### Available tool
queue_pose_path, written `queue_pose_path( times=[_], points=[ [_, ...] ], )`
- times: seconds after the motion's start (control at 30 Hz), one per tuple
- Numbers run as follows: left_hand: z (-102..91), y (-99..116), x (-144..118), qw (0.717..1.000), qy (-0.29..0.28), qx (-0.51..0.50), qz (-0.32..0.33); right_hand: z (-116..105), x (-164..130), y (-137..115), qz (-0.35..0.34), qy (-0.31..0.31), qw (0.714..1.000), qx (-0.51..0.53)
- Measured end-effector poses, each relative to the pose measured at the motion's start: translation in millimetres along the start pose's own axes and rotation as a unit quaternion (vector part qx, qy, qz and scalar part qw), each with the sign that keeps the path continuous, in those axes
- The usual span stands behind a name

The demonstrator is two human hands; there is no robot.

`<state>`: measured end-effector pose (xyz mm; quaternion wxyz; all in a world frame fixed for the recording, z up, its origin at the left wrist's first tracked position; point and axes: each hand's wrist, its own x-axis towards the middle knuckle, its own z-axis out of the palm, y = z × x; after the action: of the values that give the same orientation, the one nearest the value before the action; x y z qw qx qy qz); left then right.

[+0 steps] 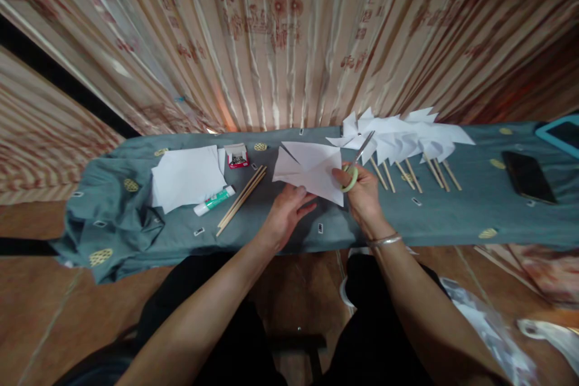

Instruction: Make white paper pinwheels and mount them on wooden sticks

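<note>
A white square of paper [312, 164] with slits cut in from its corners is held just above the cloth. My left hand [288, 212] grips its lower edge, thumb on top and fingers beneath. In my right hand [362, 196] are scissors [350, 178] with pale green handles, their metal blades pointing up and away from the paper. The right fingertips are at the paper's right edge; whether they pinch it I cannot tell. To the right lie several white paper pinwheels [393, 139] on wooden sticks [414, 175], overlapping one another.
Left of the paper are loose wooden sticks [242, 200], a glue stick [214, 200], a small red-and-white box [237, 155] and a stack of white paper [187, 175]. A black phone [528, 176] and a blue-edged device [561, 136] lie at the right. A curtain [275, 42] hangs behind the cloth-covered table [353, 235].
</note>
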<state>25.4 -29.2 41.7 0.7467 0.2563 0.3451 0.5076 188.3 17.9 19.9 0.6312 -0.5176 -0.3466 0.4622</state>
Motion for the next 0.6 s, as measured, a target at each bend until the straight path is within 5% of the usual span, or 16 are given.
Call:
queue_pose_path(
  times=[0.2, 0.4, 0.6],
  points=[
    [6.6, 3, 7, 0.995, 0.059, 0.037, 0.065, 15, -5, -5, -0.012, -0.03, 0.999, -0.039],
    [-9.5, 8, 23, 0.966, 0.144, 0.135, 0.167, 22, -8, -6, -0.013, -0.074, 0.995, -0.06],
    [-27.1, 30, 31, 0.922, 0.175, 0.213, 0.273, 14, -21, -12, 0.031, -0.238, 0.965, -0.103]
  ],
)
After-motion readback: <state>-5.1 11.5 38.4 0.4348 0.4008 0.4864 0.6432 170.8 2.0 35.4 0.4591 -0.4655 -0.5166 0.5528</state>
